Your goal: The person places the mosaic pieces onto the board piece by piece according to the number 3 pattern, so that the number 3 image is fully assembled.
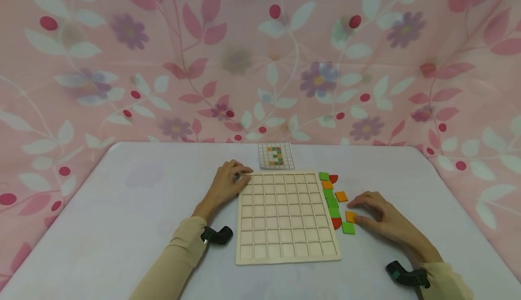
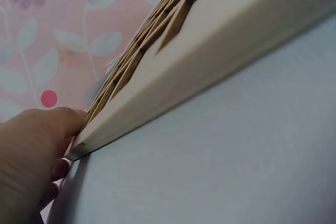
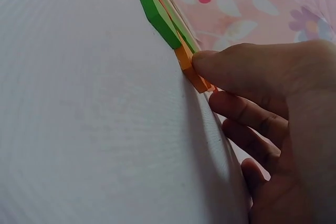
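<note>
A pale wooden board (image 1: pixel 285 216) with a grid of square cells lies flat in the head view. At its far left corner my left hand (image 1: pixel 225 182) holds the edge, thumb on the rim and other fingers round the corner, as the left wrist view shows. My right hand (image 1: pixel 380 216) is to the right of the board, thumb at an orange square tile (image 1: pixel 350 217) and fingers apart from it. In the right wrist view the thumb (image 3: pixel 210 66) touches or nearly touches that tile. A green square tile (image 1: pixel 348 228) lies just nearer, another orange tile (image 1: pixel 341 196) farther back.
Along the board's right edge runs a row of green tiles (image 1: pixel 332 201), an orange tile (image 1: pixel 327 185) and red rounded pieces (image 1: pixel 336 223). Behind the board stands a printed pattern card (image 1: pixel 264 155). A white tabletop (image 1: pixel 134 209) meets a floral curtain (image 1: pixel 260 64).
</note>
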{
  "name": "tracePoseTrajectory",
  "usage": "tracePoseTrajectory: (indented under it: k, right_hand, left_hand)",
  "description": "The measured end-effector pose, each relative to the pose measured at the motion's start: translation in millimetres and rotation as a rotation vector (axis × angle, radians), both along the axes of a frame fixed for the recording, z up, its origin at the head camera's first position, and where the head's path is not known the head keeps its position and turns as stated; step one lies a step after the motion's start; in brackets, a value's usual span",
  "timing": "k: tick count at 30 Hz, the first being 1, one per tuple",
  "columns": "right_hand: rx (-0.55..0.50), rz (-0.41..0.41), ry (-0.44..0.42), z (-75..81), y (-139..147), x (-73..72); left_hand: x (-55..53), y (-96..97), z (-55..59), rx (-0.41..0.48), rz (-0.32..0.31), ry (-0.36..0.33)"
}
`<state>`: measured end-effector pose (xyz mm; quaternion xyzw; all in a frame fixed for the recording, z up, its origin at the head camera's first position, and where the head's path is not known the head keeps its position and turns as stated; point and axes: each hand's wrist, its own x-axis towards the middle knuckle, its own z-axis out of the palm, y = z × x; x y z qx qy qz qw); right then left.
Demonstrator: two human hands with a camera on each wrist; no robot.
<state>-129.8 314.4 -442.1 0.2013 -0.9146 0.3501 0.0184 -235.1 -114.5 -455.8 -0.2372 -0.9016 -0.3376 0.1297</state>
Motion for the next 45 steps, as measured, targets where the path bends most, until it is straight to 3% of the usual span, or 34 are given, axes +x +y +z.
tracePoseTrajectory:
  k: [10,14,21,27,32,39,45]
  right_hand:
    - [0.011,0.032,0.015,1.7,4.1,4.2]
    - [0.032,0.022,0.002,0.8,3.5,2.4]
    - [0.007,0.079,-0.046,-5.7,-7.0,-5.8]
    - [0.01,0.032,-0.014,-5.0,-0.1,-2.8]
    - [-0.007,0.021,0.01,-5.0,3.9,-1.3]
    - [-0.006,0.01,0.149,-10.1,5.5,-0.9]
    - [-0.034,-0.012,0.129,-11.7,6.9,-1.4]
  left_hand:
    - [-3.7,2.3,5.2,0.057,0.014,-0.084]
    - [-3.6,-0.6,6.0,0.055,0.003,-0.069]
    - [5.7,-15.4,-1.0,0.076,0.073,-0.036]
    - [0.6,-5.9,-3.7,0.078,0.032,-0.033]
    - [-2.0,0.1,-3.2,0.088,0.035,-0.008]
    - [-1.3,0.4,-3.9,0.077,0.03,-0.008]
    - [-2.8,0.5,-2.5,0.072,0.022,0.009]
